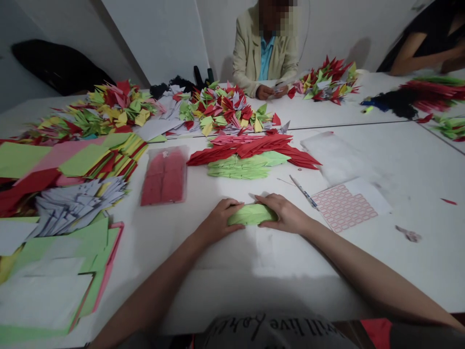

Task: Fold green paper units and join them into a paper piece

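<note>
The folded green paper (252, 214) sits on the white worktop (410, 271) between your hands, both clamped on it: your left hand (220, 221) at one end, your right hand (285, 214) at the other. Red and green folded pieces (247, 152) lie just beyond.

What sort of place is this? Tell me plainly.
Probably a shared paper-craft workroom: long white tables hold heaps of folded paper pieces and stacks of coloured paper, with a seated co-worker handling paper across the table.
</note>
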Demonstrator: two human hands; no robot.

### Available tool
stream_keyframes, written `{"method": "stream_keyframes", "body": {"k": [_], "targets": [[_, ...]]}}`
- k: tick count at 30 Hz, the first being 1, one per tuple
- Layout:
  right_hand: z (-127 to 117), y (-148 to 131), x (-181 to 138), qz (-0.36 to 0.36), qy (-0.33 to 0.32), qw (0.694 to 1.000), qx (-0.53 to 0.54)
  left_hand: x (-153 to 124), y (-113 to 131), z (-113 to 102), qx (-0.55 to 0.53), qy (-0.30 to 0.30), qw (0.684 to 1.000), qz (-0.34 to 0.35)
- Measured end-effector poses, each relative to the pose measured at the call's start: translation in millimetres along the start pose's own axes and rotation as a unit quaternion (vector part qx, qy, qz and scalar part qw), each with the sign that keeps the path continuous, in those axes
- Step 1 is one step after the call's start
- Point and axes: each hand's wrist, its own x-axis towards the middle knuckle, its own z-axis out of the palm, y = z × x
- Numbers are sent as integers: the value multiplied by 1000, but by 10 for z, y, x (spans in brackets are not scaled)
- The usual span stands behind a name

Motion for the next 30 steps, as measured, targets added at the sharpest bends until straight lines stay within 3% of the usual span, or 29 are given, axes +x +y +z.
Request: {"method": "stream_keyframes", "body": {"k": [6, 11, 14, 18, 22, 25, 30], "targets": [[14, -23, -6, -3, 2, 1000, -10, -17, 7, 28, 68, 6, 997, 45], [-130, -95, 29, -3, -16, 1000, -1, -15, 114, -48, 167, 2, 979, 113], [-264, -107, 73, 14, -39, 999, 5, 44, 166, -163, 151, 12, 986, 71], [-411, -57, 122, 65, 25, 995, -74, 253, 179, -379, 82, 35, 994, -56], [-469, 13, 126, 67, 55, 992, -89, 457, 138, -527, 101, 59, 992, -40], [-436, 72, 130, 32, 41, 996, -73, 482, 77, -485, 125, 33, 991, -23], [-294, 197, 206, -4, 24, 1000, -17, 406, -100, -208, 89, 1, 996, -7]]}}
